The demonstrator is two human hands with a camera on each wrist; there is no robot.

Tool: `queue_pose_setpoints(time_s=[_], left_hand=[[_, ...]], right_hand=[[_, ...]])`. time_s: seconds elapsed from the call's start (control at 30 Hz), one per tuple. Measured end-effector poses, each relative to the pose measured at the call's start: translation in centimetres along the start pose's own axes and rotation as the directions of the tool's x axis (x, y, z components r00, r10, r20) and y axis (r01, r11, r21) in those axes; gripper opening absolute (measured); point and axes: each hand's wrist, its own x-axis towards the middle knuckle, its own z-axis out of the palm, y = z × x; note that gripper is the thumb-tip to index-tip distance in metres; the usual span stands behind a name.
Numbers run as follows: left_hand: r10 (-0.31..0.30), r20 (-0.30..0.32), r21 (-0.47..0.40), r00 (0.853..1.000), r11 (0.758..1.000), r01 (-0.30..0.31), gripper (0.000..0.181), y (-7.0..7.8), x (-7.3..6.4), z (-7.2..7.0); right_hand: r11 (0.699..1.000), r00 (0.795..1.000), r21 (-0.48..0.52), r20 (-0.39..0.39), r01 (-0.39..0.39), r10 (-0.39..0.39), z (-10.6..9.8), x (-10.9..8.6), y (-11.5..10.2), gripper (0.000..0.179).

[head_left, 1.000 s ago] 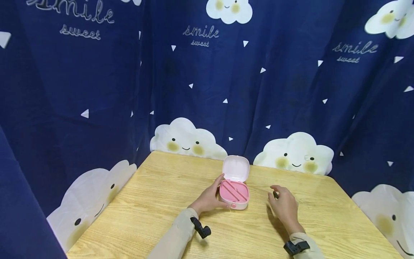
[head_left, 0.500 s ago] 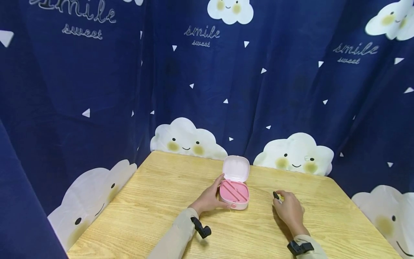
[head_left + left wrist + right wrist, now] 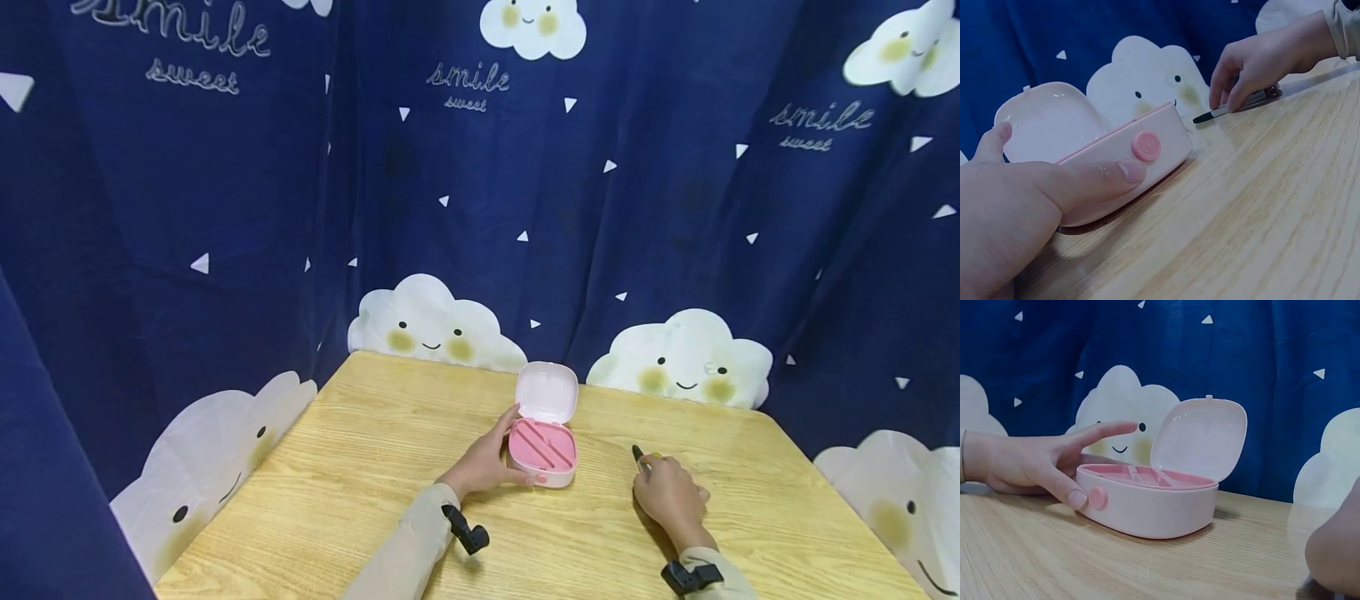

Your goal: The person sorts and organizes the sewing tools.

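A small pale pink box [image 3: 551, 477] with its lid [image 3: 547, 392] raised stands on the wooden table. Inside is a deeper pink divided tray [image 3: 543, 444], and a round pink button [image 3: 1146, 145] sits on the front. My left hand [image 3: 486, 461] holds the box by its left side, thumb on the front wall next to the button. To the right of the box, my right hand [image 3: 670, 496] pinches a pen [image 3: 1213, 114] with a dark end, low over the table. A small yellow bit shows by its fingers; the grip is partly hidden.
The wooden table [image 3: 360, 467] spreads around both hands. A dark blue curtain [image 3: 450, 200] with cloud and triangle prints hangs behind its far edge and along the sides. Black wrist cameras [image 3: 467, 530] are strapped over both sleeves.
My right hand has moved slightly right and lowered toward the table, away from the box, with the pen turned to point forward-left. The left hand and box have stayed put.
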Motion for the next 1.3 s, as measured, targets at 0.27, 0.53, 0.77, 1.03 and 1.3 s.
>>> queue_pose_setpoints(time_s=[0.27,0.53,0.77,1.03,1.3], left_hand=[[0.004,0.001,0.004,1.0,1.0,-0.004,0.126,0.02,-0.01,0.02],[0.011,0.004,0.019,1.0,1.0,-0.011,0.128,-0.29,-0.02,-0.07],[0.003,0.006,0.039,1.0,0.999,-0.004,0.128,-0.19,0.01,-0.28],[0.013,0.01,0.029,1.0,0.999,-0.013,0.128,-0.14,0.06,-0.23],[0.025,0.01,0.032,1.0,0.999,-0.025,0.128,-0.37,0.29,-0.09]], right_hand=[[1.0,1.0,-0.016,-0.002,-0.005,0.005,0.28,-0.02,-0.01,0.036],[1.0,1.0,-0.017,-0.015,0.003,-0.003,0.46,-0.03,-0.01,0.033],[1.0,1.0,-0.019,-0.026,0.011,-0.011,0.33,-0.01,-0.16,0.032],[1.0,0.999,-0.019,-0.035,0.009,-0.009,0.34,-0.08,-0.06,0.032],[1.0,0.999,-0.019,-0.047,0.008,-0.009,0.4,-0.11,0.11,0.032]])
